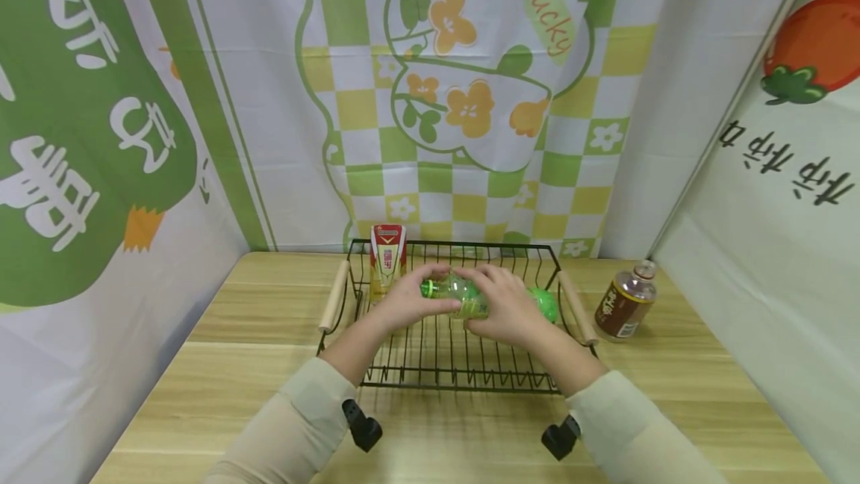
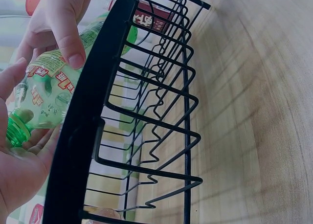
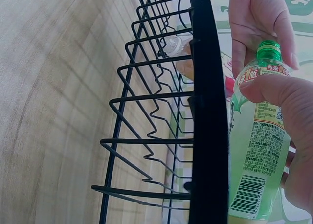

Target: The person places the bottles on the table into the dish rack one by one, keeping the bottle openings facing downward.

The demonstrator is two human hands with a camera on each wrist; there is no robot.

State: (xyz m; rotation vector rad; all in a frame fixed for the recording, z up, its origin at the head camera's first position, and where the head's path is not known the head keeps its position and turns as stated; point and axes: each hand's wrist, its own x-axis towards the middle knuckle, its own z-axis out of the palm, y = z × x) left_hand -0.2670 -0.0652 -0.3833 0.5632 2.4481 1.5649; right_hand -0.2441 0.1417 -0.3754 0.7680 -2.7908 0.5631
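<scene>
A green soft-drink bottle point(image 1: 473, 303) with a green cap lies sideways over the black wire basket point(image 1: 457, 378), its cap end to the left. My right hand point(image 1: 507, 305) grips its body, thumb on the printed label in the right wrist view. Around the neck and cap curves my left hand point(image 1: 413, 299); the left wrist view shows its thumb by the bottle's shoulder and its fingers behind the neck. Part of the bottle is hidden by my right hand. A red-and-yellow drink carton point(image 1: 387, 260) stands upright in the basket's back left corner.
A brown-labelled bottle point(image 1: 627, 302) stands on the wooden table point(image 1: 705, 394) right of the basket. Wooden handles point(image 1: 578, 308) flank the basket. Through its wires shows a clear bottle point(image 3: 175, 47) with amber contents. Patterned cloth point(image 1: 470, 193) hangs behind and along both sides.
</scene>
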